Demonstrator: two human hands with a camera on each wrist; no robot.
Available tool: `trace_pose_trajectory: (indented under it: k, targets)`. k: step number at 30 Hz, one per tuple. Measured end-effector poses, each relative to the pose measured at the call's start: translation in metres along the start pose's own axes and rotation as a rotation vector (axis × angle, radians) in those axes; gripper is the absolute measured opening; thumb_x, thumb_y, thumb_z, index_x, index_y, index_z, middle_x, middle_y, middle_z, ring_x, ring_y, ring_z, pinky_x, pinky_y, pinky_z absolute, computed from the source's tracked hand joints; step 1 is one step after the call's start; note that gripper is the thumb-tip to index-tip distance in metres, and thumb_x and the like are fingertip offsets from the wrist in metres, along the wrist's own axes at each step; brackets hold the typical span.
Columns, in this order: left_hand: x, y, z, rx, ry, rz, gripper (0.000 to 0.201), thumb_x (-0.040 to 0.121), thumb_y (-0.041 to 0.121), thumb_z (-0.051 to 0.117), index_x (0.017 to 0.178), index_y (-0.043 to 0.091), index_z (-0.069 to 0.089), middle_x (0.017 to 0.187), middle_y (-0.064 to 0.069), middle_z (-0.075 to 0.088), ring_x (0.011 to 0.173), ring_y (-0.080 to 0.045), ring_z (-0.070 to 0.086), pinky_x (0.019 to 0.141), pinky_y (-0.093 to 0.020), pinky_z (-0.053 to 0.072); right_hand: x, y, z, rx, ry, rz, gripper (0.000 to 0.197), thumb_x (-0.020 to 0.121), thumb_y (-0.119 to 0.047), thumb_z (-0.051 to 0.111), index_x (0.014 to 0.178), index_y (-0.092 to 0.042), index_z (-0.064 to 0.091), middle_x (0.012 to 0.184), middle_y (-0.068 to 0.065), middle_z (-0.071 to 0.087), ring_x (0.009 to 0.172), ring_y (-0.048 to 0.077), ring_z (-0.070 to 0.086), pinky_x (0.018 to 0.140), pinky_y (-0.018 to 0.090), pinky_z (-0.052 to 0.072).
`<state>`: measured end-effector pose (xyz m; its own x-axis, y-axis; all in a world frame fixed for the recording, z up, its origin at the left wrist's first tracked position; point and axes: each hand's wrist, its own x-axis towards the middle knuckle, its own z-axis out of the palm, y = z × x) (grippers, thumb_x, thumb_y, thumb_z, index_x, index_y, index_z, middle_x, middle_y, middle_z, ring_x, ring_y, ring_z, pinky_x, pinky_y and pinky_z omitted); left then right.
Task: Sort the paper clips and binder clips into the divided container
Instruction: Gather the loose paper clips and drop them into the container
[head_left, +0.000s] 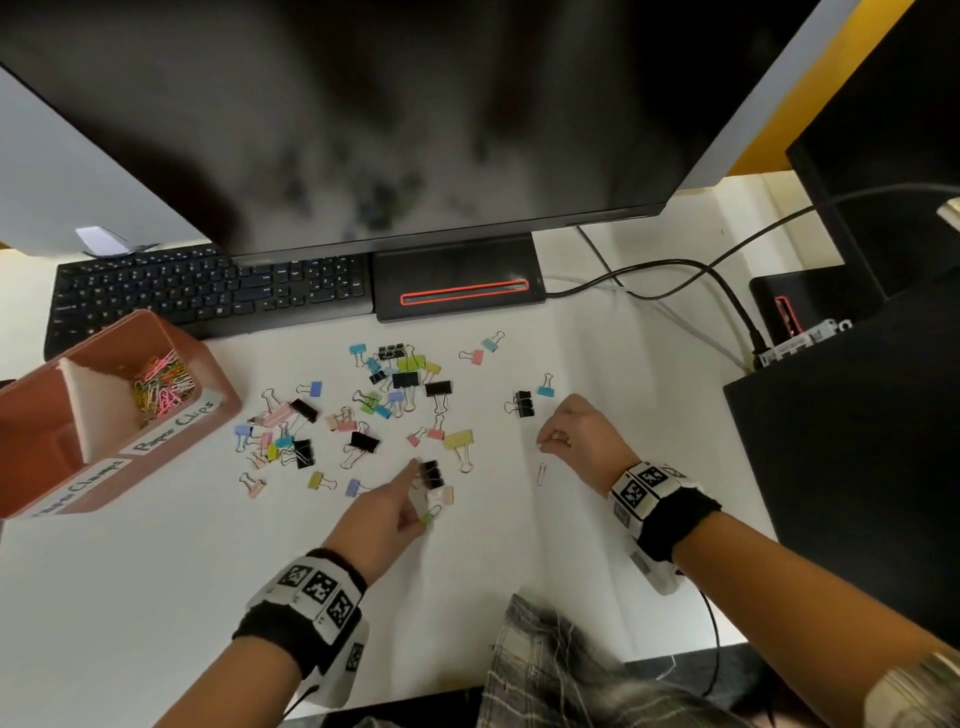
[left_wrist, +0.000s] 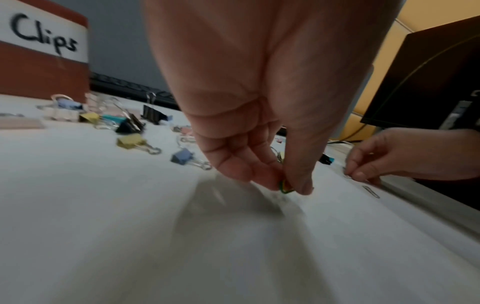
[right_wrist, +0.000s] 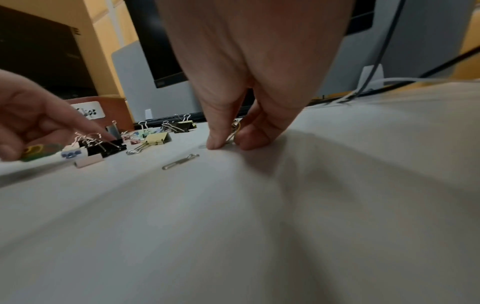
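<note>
Several coloured and black binder clips lie scattered on the white desk. My left hand pinches green and yellow paper clips between thumb and fingers, its index finger stretched toward a black binder clip. My right hand pinches paper clips with its fingertips down on the desk. A loose pale paper clip lies just below the right hand. The brown divided container stands at the left, with coloured paper clips in its far compartment.
A black keyboard and a monitor with its base stand behind the clips. Cables run at the right toward a black box. The container carries handwritten labels.
</note>
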<state>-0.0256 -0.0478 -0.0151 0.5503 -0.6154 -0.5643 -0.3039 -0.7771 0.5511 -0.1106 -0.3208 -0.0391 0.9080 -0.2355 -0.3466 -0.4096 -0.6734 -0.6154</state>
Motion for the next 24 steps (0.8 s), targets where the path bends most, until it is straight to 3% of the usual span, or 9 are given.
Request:
trace_pose_trajectory:
  k: [3,5,10,12,14,17,19,22,24]
  targets:
    - [0.007,0.014,0.009,-0.066,-0.067,0.028,0.080,0.085,0.018,0.061,0.145,0.031,0.009,0.084,0.002,0.064,0.079,-0.009,0.059,0.079,-0.019,0.045,0.001,0.000,0.001,-0.035,-0.018,-0.052,0.008,0.083,-0.011,0.065,0.088,-0.008,0.069,0.094,0.008,0.064,0.085,0.023,0.060,0.087,0.033,0.045]
    - [0.012,0.021,0.007,-0.085,-0.049,0.029,0.082,0.086,0.016,0.060,0.145,0.031,0.004,0.083,0.001,0.064,0.076,-0.009,0.057,0.075,-0.017,0.043,0.003,-0.003,0.000,-0.070,-0.076,-0.051,0.012,0.086,-0.015,0.061,0.096,-0.009,0.067,0.098,0.008,0.067,0.091,0.023,0.060,0.088,0.030,0.043]
    - [0.024,0.014,-0.020,-0.091,0.185,-0.036,0.062,0.089,0.014,0.054,0.143,0.020,0.025,0.084,-0.002,0.062,0.079,-0.014,0.058,0.076,-0.020,0.041,0.006,-0.002,-0.007,-0.178,-0.202,-0.027,0.014,0.091,-0.018,0.055,0.097,-0.011,0.066,0.099,0.006,0.061,0.096,0.023,0.055,0.089,0.028,0.041]
    - [0.029,0.006,-0.035,-0.064,0.240,-0.089,0.066,0.089,0.014,0.055,0.145,0.018,0.019,0.085,-0.002,0.063,0.079,-0.015,0.059,0.076,-0.024,0.044,0.001,0.000,-0.013,-0.162,-0.212,-0.061,0.012,0.089,-0.017,0.057,0.092,-0.011,0.067,0.092,0.001,0.054,0.091,0.020,0.053,0.087,0.026,0.040]
    - [0.036,0.003,-0.046,-0.072,0.206,-0.131,0.077,0.088,0.013,0.056,0.147,0.016,0.007,0.082,-0.002,0.064,0.075,-0.014,0.060,0.073,-0.026,0.048,-0.007,0.000,-0.015,-0.144,-0.224,-0.134,0.009,0.087,-0.016,0.059,0.087,-0.013,0.068,0.090,-0.002,0.055,0.087,0.015,0.052,0.084,0.022,0.037]
    - [0.047,0.010,-0.054,-0.096,0.136,-0.119,0.087,0.087,0.015,0.059,0.146,0.016,-0.005,0.077,-0.002,0.065,0.070,-0.012,0.060,0.067,-0.024,0.049,-0.016,-0.002,-0.009,-0.171,-0.302,-0.199,0.013,0.087,-0.020,0.060,0.098,-0.017,0.065,0.092,-0.001,0.062,0.091,0.016,0.052,0.084,0.023,0.038]
    - [0.056,0.017,-0.054,-0.035,0.093,-0.092,0.083,0.087,0.017,0.057,0.146,0.015,-0.002,0.079,-0.003,0.066,0.068,-0.011,0.058,0.062,-0.020,0.045,-0.015,-0.002,-0.003,-0.168,-0.334,-0.195,0.021,0.087,-0.020,0.060,0.108,-0.017,0.063,0.093,0.001,0.062,0.093,0.017,0.051,0.086,0.026,0.039]
    - [0.066,0.028,-0.053,0.091,0.004,-0.047,0.070,0.089,0.013,0.052,0.146,0.018,0.013,0.081,-0.001,0.062,0.072,-0.013,0.055,0.070,-0.022,0.044,-0.010,-0.002,-0.001,-0.178,-0.311,-0.211,0.014,0.087,-0.021,0.060,0.096,-0.013,0.068,0.097,0.008,0.060,0.093,0.022,0.052,0.087,0.032,0.042]
    - [0.063,0.032,-0.052,0.087,-0.054,-0.014,0.058,0.089,0.011,0.052,0.142,0.022,0.029,0.089,0.002,0.062,0.076,-0.010,0.053,0.077,-0.020,0.040,-0.008,-0.002,-0.001,-0.173,-0.285,-0.216,0.013,0.086,-0.020,0.062,0.090,-0.010,0.070,0.098,0.010,0.057,0.087,0.020,0.050,0.083,0.029,0.040]
